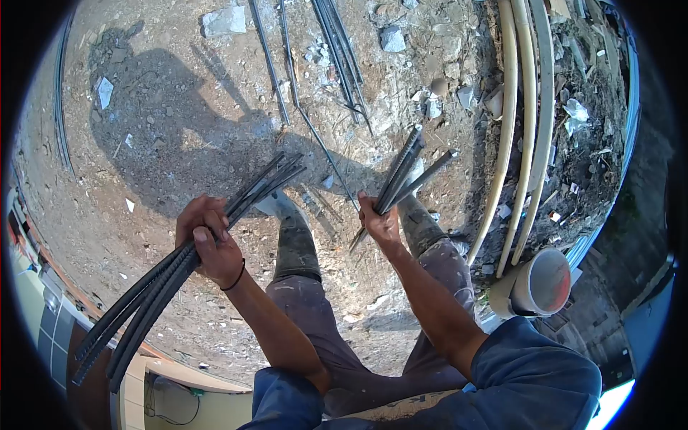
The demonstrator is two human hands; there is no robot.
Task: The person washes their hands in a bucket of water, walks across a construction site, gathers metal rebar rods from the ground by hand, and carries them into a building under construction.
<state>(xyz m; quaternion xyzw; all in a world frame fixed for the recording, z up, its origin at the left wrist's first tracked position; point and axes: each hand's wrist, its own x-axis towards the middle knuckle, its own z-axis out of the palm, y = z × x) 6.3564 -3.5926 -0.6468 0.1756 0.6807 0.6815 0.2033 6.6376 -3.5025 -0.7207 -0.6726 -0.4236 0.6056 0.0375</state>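
My left hand point(213, 247) is closed round a bundle of ribbed steel rebar rods point(147, 302), its fingers and thumb wrapped over the middle. Their near ends fan out toward the lower left and the far ends point up and right. In my right hand point(382, 225) is a second, smaller bunch of rebar rods point(398, 172), gripped low, with most of its visible length sticking out above the fist. One of these rods splays off to the right. The two bunches are apart, both held above the ground in front of my legs.
Long thin rebar rods point(334, 44) lie on the rubble-strewn dirt ahead, and more rods point(59, 93) lie far left. Pale long poles point(506, 122) run along the right. A dirty bucket point(539, 284) stands right of my leg. Broken stones point(223, 22) are scattered about.
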